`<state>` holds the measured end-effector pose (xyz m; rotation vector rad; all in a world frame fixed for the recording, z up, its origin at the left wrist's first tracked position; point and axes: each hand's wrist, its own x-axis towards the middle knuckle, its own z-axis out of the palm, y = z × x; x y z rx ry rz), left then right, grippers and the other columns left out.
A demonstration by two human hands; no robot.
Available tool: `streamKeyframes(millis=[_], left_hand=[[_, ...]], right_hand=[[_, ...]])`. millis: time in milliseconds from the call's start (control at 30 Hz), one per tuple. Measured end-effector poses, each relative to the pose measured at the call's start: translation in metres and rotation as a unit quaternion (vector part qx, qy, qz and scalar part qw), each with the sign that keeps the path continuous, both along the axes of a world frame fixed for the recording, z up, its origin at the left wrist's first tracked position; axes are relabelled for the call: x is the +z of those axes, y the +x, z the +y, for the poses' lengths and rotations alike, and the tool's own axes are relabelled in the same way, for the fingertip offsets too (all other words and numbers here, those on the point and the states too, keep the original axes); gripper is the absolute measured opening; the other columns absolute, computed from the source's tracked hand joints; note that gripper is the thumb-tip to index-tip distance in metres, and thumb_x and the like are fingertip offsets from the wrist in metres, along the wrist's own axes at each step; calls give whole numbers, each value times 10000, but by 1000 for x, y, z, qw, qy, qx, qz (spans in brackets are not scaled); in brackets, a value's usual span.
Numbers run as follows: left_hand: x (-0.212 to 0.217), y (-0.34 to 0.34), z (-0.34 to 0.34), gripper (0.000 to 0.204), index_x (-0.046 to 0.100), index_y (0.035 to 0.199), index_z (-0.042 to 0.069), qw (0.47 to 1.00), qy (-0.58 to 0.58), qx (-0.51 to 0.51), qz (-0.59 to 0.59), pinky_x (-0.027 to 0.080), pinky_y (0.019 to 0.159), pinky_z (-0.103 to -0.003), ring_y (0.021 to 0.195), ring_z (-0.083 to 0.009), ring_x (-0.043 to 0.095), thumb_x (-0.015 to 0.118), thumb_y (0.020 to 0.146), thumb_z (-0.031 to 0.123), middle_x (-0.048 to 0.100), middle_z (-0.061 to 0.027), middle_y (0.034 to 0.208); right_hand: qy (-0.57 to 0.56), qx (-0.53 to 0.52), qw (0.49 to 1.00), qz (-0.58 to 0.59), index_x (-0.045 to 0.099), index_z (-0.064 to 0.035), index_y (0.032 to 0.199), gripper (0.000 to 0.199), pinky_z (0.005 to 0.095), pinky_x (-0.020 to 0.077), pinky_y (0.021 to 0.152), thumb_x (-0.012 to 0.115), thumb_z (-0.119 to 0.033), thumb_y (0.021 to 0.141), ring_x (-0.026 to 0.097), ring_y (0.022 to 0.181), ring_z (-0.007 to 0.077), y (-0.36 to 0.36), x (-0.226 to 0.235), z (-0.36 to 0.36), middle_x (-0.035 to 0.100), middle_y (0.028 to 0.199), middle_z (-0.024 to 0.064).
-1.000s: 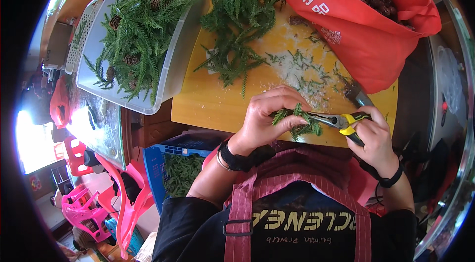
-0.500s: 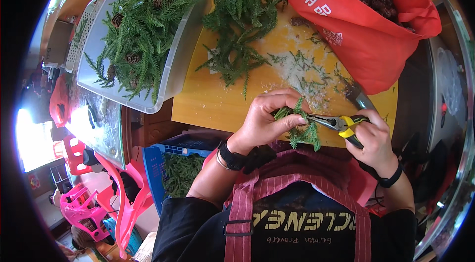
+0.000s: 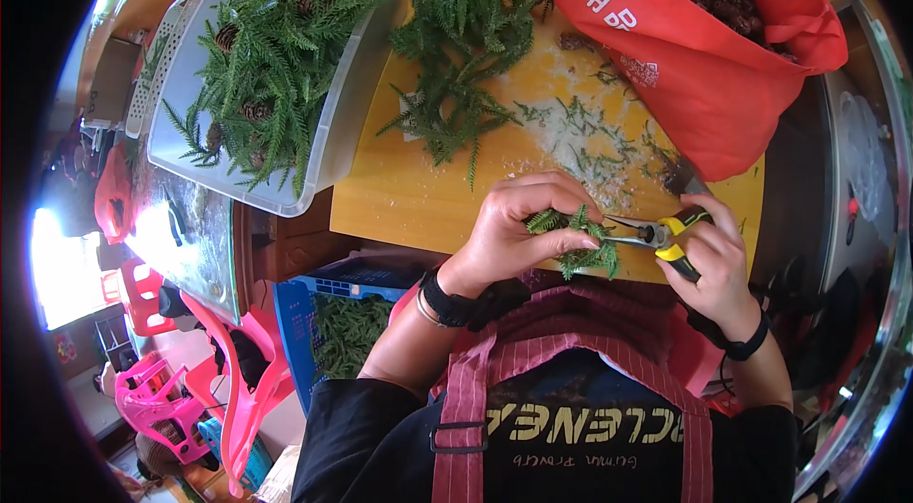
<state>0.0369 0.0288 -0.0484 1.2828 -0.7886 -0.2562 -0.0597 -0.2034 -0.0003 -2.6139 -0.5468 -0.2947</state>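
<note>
My left hand (image 3: 533,222) pinches a small green artificial pine sprig (image 3: 592,261) between thumb and fingers, over the near edge of the yellow table (image 3: 409,203). In my right hand (image 3: 711,261) are long-nose pliers (image 3: 666,237) with yellow and black handles. Their jaws are parted and point left, with the tips at the sprig beside my left fingertips. Whether the tips touch anything cannot be made out. Beyond my hands lie green clippings and white powdery bits (image 3: 585,137). A loose pile of pine sprigs (image 3: 466,37) is on the table farther off.
At the far left a clear plastic bin (image 3: 328,137) holds sprigs with pine cones. A red bag (image 3: 704,94) of brown cones stands at the far right, a blade (image 3: 692,183) beside it. A blue crate (image 3: 297,341) of greenery sits below left, near pink chairs (image 3: 252,389).
The plier jaws have opened wider and the pliers have shifted slightly right. The sprig has turned a little in my left fingers.
</note>
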Motion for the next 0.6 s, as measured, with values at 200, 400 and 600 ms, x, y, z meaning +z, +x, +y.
streamKeyframes(millis=[200, 400, 600], left_hand=[[-1, 1, 0, 210, 629, 815, -6, 1000, -5, -6, -7, 466, 730, -337, 790, -232, 612, 759, 668, 70, 649, -108, 814], [-2, 0, 1, 201, 619, 809, -13, 999, 2, -26, 24, 466, 720, -331, 800, -234, 606, 749, 686, 77, 643, -119, 827], [-2, -2, 2, 193, 615, 809, -17, 997, 9, -41, 71, 462, 713, -317, 804, -221, 597, 734, 719, 105, 634, -124, 838]], right_hand=[[12, 10, 1000, 5, 557, 1, 682, 196, 401, 469, 703, 721, -40, 582, 561, 917, 355, 0, -1, -2, 569, 713, 110], [24, 8, 1000, 15, 553, -2, 679, 191, 374, 472, 671, 714, -16, 579, 582, 853, 326, 1, -3, -2, 570, 676, 103], [12, 19, 1000, 18, 550, -4, 673, 186, 369, 474, 653, 699, -30, 565, 586, 839, 321, 1, -4, -2, 569, 662, 101]])
